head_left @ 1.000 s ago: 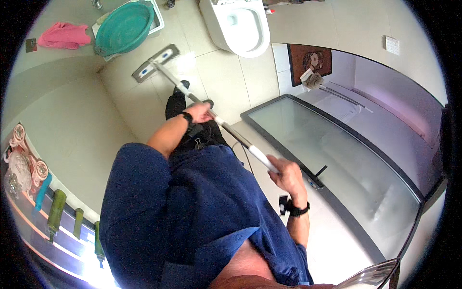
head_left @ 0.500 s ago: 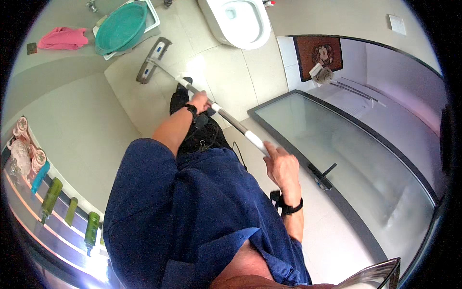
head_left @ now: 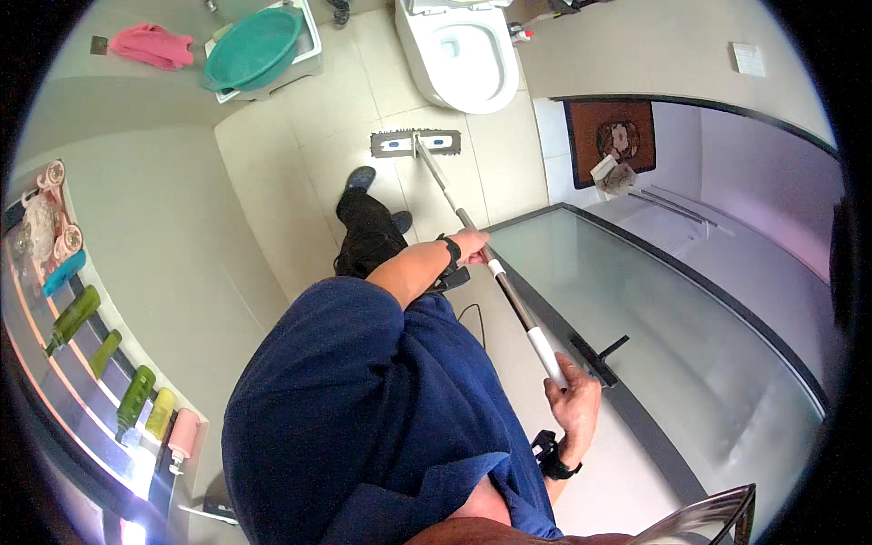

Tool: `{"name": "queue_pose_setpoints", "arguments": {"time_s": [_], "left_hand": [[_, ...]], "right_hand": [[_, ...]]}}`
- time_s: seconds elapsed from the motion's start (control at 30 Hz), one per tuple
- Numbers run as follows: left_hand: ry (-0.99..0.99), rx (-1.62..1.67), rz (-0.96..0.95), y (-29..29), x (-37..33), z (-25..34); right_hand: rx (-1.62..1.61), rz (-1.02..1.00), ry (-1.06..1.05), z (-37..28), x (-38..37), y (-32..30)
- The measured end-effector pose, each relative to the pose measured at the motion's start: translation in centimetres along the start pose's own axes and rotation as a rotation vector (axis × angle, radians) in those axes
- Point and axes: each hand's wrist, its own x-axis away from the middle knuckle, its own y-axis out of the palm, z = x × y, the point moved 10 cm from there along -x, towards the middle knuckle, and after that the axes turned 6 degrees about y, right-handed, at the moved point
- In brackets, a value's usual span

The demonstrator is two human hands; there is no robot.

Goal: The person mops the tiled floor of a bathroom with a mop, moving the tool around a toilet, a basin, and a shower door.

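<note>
A flat mop (head_left: 513, 295) with a silver and white pole slants from the middle of the floor toward my right side. Its wide grey head (head_left: 396, 144) lies flat on the pale tiles, in front of the toilet. My left hand (head_left: 471, 245) is closed around the metal middle of the pole. Higher up, my right hand (head_left: 574, 400) grips the white end of the handle. Black bands circle both wrists. Below the mop head, my dark shoes (head_left: 360, 178) stand on the tiles.
A white toilet (head_left: 504, 91) stands beyond the mop head. Far left, a green basin (head_left: 254, 50) rests on a white sink, beside a pink cloth (head_left: 150, 45). A frosted glass door (head_left: 672, 300) borders the right. Several bottles (head_left: 136, 400) line the left shelf.
The mop head has swept right, from near the basin to in front of the toilet, and turned crosswise. Both hands have moved right and toward me with the pole.
</note>
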Motion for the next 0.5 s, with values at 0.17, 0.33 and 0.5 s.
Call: {"name": "queue_pose_setpoints", "arguments": {"time_s": [0.17, 0.33, 0.5], "left_hand": [[0.072, 0.111, 0.131, -6.5, 3.1, 4.2], [0.129, 0.254, 0.277, -19.4, 3.4, 6.2], [0.178, 0.320, 0.423, -31.8, 8.0, 8.1]], "right_hand": [[0.062, -0.001, -0.224, -5.1, -2.9, 0.3], [0.167, -0.019, -0.511, -13.7, -7.1, 3.0], [0.328, -0.007, -0.777, -27.2, -8.3, 2.5]]}}
